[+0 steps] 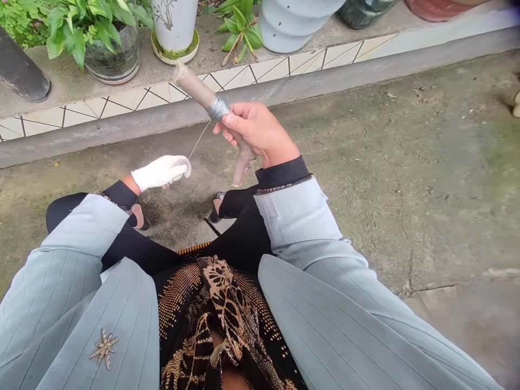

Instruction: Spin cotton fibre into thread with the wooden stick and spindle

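Note:
My right hand [258, 127] is bare and wraps round a smooth, pale brown stick [197, 86], tilted with its far end up to the left. Below the hand the stick's lower end [242, 162] shows, apparently with a short side stub. Around its middle, against my thumb, sits a tight coil of grey wire [218, 108]. From the coil a thin strand [200, 140] runs straight down to my left hand [162, 171], which wears a white glove. The left fingers are curled together on the strand; their grip is partly hidden.
Ahead runs a low concrete ledge [158, 111] faced with white tiles. On it stand a glass planter [114, 59], a white pot [174, 24] on a saucer, and a ribbed pale pot [294, 24]. A dark pipe [20, 67] is at the left. Concrete floor [365, 162] lies below.

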Tool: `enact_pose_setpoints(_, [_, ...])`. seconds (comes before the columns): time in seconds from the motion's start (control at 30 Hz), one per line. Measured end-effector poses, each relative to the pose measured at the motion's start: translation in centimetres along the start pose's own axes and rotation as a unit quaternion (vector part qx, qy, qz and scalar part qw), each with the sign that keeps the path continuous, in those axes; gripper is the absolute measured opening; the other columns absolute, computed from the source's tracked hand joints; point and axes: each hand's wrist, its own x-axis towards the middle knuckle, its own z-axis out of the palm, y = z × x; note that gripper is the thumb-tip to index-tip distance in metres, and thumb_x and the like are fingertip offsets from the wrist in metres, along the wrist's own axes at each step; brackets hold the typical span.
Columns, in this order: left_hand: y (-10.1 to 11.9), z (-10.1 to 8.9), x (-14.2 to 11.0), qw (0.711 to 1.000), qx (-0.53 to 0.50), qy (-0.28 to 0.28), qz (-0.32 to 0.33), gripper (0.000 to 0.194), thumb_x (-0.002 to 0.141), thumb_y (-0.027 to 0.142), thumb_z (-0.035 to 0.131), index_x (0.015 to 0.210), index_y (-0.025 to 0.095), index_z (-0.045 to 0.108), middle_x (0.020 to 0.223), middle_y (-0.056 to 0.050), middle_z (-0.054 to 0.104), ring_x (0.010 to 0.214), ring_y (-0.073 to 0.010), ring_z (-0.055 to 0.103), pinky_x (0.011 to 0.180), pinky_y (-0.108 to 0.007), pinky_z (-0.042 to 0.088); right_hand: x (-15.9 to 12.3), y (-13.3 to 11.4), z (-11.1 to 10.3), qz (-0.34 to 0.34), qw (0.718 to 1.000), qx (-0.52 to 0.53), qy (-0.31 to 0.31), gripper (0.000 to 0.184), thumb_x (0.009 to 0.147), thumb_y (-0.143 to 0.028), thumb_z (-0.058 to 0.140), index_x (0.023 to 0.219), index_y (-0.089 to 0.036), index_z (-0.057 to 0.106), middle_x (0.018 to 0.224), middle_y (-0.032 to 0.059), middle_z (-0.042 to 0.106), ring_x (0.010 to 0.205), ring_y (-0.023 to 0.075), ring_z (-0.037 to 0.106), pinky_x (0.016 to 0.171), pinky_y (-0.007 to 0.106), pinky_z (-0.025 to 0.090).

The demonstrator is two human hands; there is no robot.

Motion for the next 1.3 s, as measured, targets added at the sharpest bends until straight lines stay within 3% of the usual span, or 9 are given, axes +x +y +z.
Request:
enact_pose_setpoints(0.07, [0.5, 0.4, -0.2, 0.999, 0.047, -0.019, 0.017, 0.044, 0.105, 0.055, 0.047, 0.09, 0.018, 0.067, 0.068, 0.0, 0.06, 0.058, -0.0125, 0.054, 0.063, -0.026, 0.047, 0.5, 0.7, 0.2, 0.016, 0.994, -0.105, 0.034, 0.031, 0.1, -0.048, 0.07, 0.086, -0.021, 0.067, 0.074, 0.004, 0.063, 0.067, 0.0164, 0.055, 0.065, 0.033, 0.047])
enact_pose_setpoints(0.17, [1.3, 0.4, -0.3, 0.992, 0.117, -0.017, 0.05, 0.042, 0.105, 0.049, 0.045, 0.088, 0.017, 0.067, 0.076, -0.003, 0.068, 0.063, -0.0139, 0.057, 0.068, -0.027, 0.048, 1.4, 2.0, 0.9, 0.013, 0.957, -0.283, 0.06, 0.031, 0.101, -0.049, 0.068, 0.093, -0.019, 0.07, 0.08, 0.0077, 0.067, 0.083, 0.0239, 0.064, 0.08, 0.038, 0.052])
enact_pose_setpoints(0.3, [1.8, 0.0, -0.5, 0.986, 0.151, -0.013, 0.07, 0.043, 0.104, 0.049, 0.043, 0.087, 0.018, 0.067, 0.08, -0.004, 0.072, 0.067, -0.0158, 0.061, 0.071, -0.028, 0.049, 1.9, 2.9, 2.0, 0.022, 0.916, -0.399, 0.013, 0.033, 0.104, -0.047, 0.063, 0.111, -0.017, 0.074, 0.1, 0.0149, 0.074, 0.098, 0.0321, 0.067, 0.09, 0.044, 0.05])
enact_pose_setpoints(0.4, [1.9, -0.3, -0.7, 0.985, 0.156, -0.004, 0.07, 0.043, 0.105, 0.049, 0.043, 0.087, 0.018, 0.067, 0.08, -0.004, 0.072, 0.068, -0.0157, 0.062, 0.073, -0.029, 0.05, 1.7, 2.4, 2.8, 0.042, 0.897, -0.439, -0.036, 0.03, 0.104, -0.041, 0.064, 0.114, -0.016, 0.076, 0.105, 0.0164, 0.074, 0.099, 0.0323, 0.067, 0.09, 0.042, 0.046])
enact_pose_setpoints(0.63, [1.9, -2.1, -0.9, 0.981, 0.188, 0.032, 0.044, 0.042, 0.104, 0.048, 0.047, 0.087, 0.017, 0.07, 0.078, -0.004, 0.072, 0.07, -0.0164, 0.062, 0.076, -0.029, 0.05, 0.9, 1.0, 4.2, 0.053, 0.871, -0.443, -0.204, 0.016, 0.1, -0.031, 0.071, 0.103, -0.017, 0.08, 0.085, 0.0085, 0.069, 0.083, 0.0214, 0.059, 0.073, 0.034, 0.033])
enact_pose_setpoints(0.93, [1.6, -3.8, -0.5, 0.986, 0.167, 0.005, 0.001, 0.035, 0.1, 0.046, 0.053, 0.088, 0.018, 0.07, 0.082, -0.004, 0.072, 0.068, -0.0151, 0.058, 0.07, -0.028, 0.048, -0.2, 0.8, 4.4, -0.002, 0.89, -0.255, -0.377, 0.011, 0.09, -0.024, 0.073, 0.095, -0.019, 0.081, 0.075, -0.0033, 0.066, 0.072, 0.0126, 0.052, 0.07, 0.028, 0.033])
enact_pose_setpoints(1.03, [0.8, -3.3, -0.3, 0.994, 0.109, 0.014, -0.012, 0.035, 0.1, 0.048, 0.056, 0.09, 0.017, 0.068, 0.083, -0.004, 0.071, 0.067, -0.0139, 0.058, 0.068, -0.028, 0.049, -0.9, -0.1, 3.7, -0.02, 0.923, -0.171, -0.343, 0.016, 0.09, -0.027, 0.073, 0.101, -0.018, 0.08, 0.075, -0.0045, 0.063, 0.07, 0.0114, 0.052, 0.07, 0.027, 0.035])
enact_pose_setpoints(1.13, [-0.3, -2.1, -0.4, 0.998, 0.022, 0.056, -0.035, 0.039, 0.103, 0.053, 0.053, 0.096, 0.017, 0.065, 0.075, -0.003, 0.067, 0.061, -0.0125, 0.054, 0.063, -0.027, 0.048, -1.3, -0.8, 3.5, -0.021, 0.973, -0.069, -0.22, 0.015, 0.093, -0.03, 0.073, 0.098, -0.017, 0.074, 0.073, -0.0037, 0.059, 0.065, 0.0101, 0.05, 0.066, 0.026, 0.037])
enact_pose_setpoints(1.3, [-0.9, 0.0, -2.4, 0.997, 0.073, 0.029, -0.007, 0.048, 0.105, 0.061, 0.048, 0.093, 0.018, 0.067, 0.07, -0.001, 0.063, 0.061, -0.0137, 0.055, 0.062, -0.025, 0.046, -1.1, -0.4, 4.3, 0.012, 0.996, 0.028, -0.086, 0.028, 0.097, -0.037, 0.073, 0.081, -0.019, 0.059, 0.07, -0.0011, 0.056, 0.061, 0.0094, 0.046, 0.06, 0.025, 0.04])
